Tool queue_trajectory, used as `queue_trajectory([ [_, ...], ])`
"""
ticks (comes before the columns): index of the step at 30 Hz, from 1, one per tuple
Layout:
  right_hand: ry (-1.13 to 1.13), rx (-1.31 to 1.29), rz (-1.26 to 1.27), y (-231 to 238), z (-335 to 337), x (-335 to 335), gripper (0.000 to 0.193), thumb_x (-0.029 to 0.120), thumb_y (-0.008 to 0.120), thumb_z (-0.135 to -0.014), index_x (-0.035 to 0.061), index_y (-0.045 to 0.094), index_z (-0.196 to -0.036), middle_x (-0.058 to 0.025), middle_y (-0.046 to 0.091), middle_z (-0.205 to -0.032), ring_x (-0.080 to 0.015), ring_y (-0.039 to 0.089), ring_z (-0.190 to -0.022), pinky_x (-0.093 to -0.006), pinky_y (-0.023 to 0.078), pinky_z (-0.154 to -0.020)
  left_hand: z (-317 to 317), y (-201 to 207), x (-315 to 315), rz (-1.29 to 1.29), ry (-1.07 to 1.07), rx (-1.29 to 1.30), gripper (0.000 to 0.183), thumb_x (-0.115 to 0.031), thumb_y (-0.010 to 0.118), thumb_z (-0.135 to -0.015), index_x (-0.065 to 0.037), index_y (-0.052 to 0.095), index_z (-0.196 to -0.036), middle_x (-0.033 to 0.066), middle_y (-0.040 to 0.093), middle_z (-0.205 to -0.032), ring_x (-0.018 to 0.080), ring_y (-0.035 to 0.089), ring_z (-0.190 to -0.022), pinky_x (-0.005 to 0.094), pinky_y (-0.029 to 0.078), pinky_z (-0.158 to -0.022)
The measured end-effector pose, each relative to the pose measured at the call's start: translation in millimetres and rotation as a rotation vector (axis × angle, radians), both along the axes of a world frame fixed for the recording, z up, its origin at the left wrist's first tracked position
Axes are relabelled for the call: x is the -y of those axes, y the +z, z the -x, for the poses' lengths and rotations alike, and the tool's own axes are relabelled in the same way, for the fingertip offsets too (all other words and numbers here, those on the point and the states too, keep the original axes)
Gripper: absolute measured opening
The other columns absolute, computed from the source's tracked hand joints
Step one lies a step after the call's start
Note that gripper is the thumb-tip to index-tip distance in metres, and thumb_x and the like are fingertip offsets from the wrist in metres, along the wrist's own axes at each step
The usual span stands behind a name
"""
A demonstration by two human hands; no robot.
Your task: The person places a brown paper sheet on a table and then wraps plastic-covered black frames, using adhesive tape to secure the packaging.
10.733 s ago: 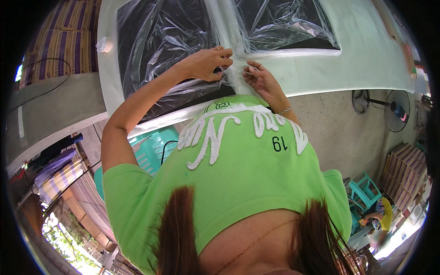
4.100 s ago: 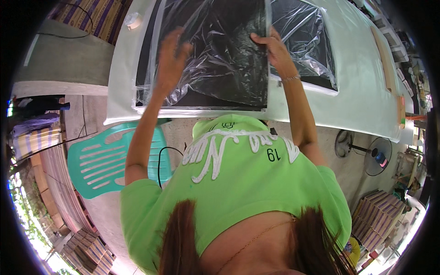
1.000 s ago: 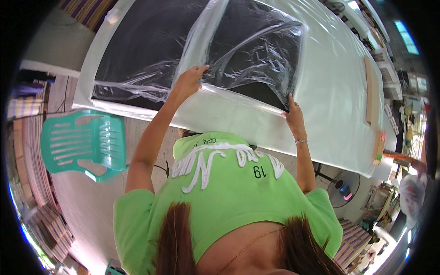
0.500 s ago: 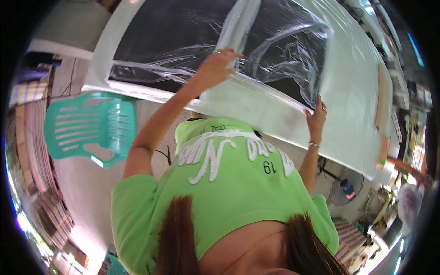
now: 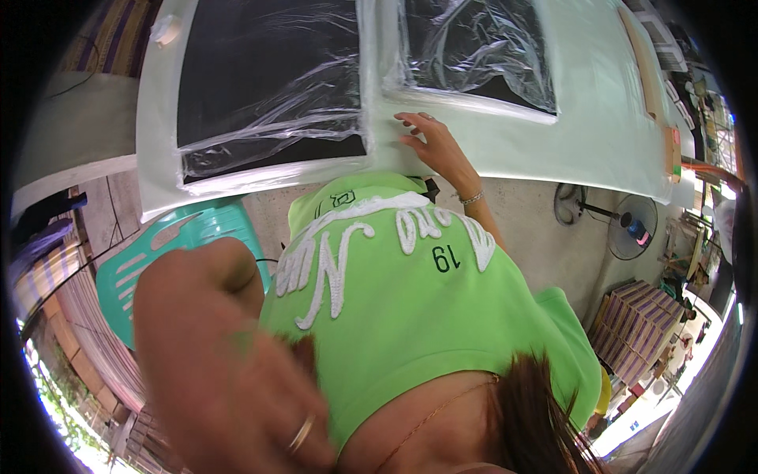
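In the head view, the right hand (image 5: pixel 430 142) lies flat on the white table (image 5: pixel 600 110), palm down and fingers spread, near the front edge. Its fingertips (image 5: pixel 407 118) touch the white strip that runs between two black panels, just below the corner of the right panel (image 5: pixel 474 47). The hand grips nothing; it only presses on the surface. A thin bracelet (image 5: pixel 471 197) circles the wrist.

The left hand (image 5: pixel 237 379) is raised close to the camera, large and blurred, at the lower left of the view. Its fingers curl loosely and a ring (image 5: pixel 300 433) shows on one of them. Whether it holds anything cannot be told, since the palm side is turned away and the blur hides detail.

Both panels lie flat on the table under crinkled clear film (image 5: pixel 292 118). The left panel (image 5: pixel 268 71) is the larger one, and its film bunches along the lower edge. A roll of tape (image 5: pixel 166 30) sits at the table's far left corner.

Below the table edge stands a teal plastic chair (image 5: pixel 174 253), just beside the person's green shirt (image 5: pixel 410 300). A floor fan (image 5: pixel 624 225) stands to the right on the concrete, and a stack of purple crates (image 5: pixel 639 332) is farther down on that side.
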State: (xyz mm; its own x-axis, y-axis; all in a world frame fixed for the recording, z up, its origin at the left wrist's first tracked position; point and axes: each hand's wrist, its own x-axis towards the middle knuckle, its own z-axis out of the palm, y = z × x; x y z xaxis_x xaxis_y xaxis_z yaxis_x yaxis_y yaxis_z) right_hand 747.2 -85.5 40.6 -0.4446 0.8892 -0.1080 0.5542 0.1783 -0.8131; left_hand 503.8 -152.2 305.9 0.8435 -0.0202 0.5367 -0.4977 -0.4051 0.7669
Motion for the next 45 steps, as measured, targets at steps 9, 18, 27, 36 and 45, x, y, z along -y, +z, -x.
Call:
queue_trajectory([
  [9, -0.199, -0.306, 0.133, -37.3, 39.4, -18.5, 0.031, 0.012, 0.06, -0.081, 0.0033, 0.058, -0.111, -0.0112, 0.063, -0.091, -0.0166, 0.059, -0.074, -0.028, 0.047, -0.067, 52.2, -217.6, -78.0, 0.086, 1.34, -0.673, 0.035, -0.024, 0.066, -0.077, -0.011, 0.059, -0.109, 0.0098, 0.056, -0.103, 0.0242, 0.057, -0.09, 0.0341, 0.045, -0.083],
  [18, -0.222, -0.491, 0.366, -33.6, 53.1, -22.8, 0.032, 0.021, 0.059, -0.085, -0.0014, 0.059, -0.108, -0.0041, 0.058, -0.083, -0.0103, 0.052, -0.074, -0.0238, 0.045, -0.068, 49.3, -271.7, -97.4, -0.569, 1.326, -0.648, 0.045, -0.031, 0.068, -0.075, -0.016, 0.054, -0.115, 0.0102, 0.052, -0.114, 0.0313, 0.049, -0.109, 0.0414, 0.042, -0.092],
  [27, -0.22, -0.565, 0.472, -14.2, 46.3, -23.7, 0.035, 0.02, 0.059, -0.085, -0.0017, 0.055, -0.113, -0.0057, 0.057, -0.084, -0.0123, 0.055, -0.078, -0.023, 0.047, -0.07, 57.9, -286.2, -99.3, -0.733, 1.3, -0.654, 0.043, -0.038, 0.066, -0.076, -0.014, 0.056, -0.111, 0.006, 0.055, -0.109, 0.0242, 0.056, -0.102, 0.0364, 0.051, -0.08],
  [36, -0.449, -1.146, 1.06, 2.0, 57.2, -5.6, 0.045, 0.006, 0.056, -0.085, -0.0101, 0.032, -0.12, -0.0208, 0.049, -0.109, -0.0309, 0.052, -0.106, -0.0363, 0.048, -0.091, 59.4, -295.0, -94.1, -0.71, 1.319, -0.483, 0.035, -0.03, 0.064, -0.078, -0.014, 0.058, -0.109, 0.0075, 0.052, -0.112, 0.0241, 0.054, -0.103, 0.0357, 0.047, -0.087],
  [45, -0.672, -1.31, 1.206, -1.7, 62.7, -6.6, 0.034, 0.0, 0.052, -0.084, -0.0075, 0.042, -0.115, -0.0218, 0.047, -0.116, -0.0321, 0.049, -0.11, -0.0391, 0.045, -0.094, 60.7, -293.7, -89.9, -0.647, 1.299, -0.506, 0.033, -0.025, 0.062, -0.08, -0.015, 0.057, -0.111, 0.0079, 0.049, -0.116, 0.0254, 0.048, -0.109, 0.0377, 0.04, -0.095],
])
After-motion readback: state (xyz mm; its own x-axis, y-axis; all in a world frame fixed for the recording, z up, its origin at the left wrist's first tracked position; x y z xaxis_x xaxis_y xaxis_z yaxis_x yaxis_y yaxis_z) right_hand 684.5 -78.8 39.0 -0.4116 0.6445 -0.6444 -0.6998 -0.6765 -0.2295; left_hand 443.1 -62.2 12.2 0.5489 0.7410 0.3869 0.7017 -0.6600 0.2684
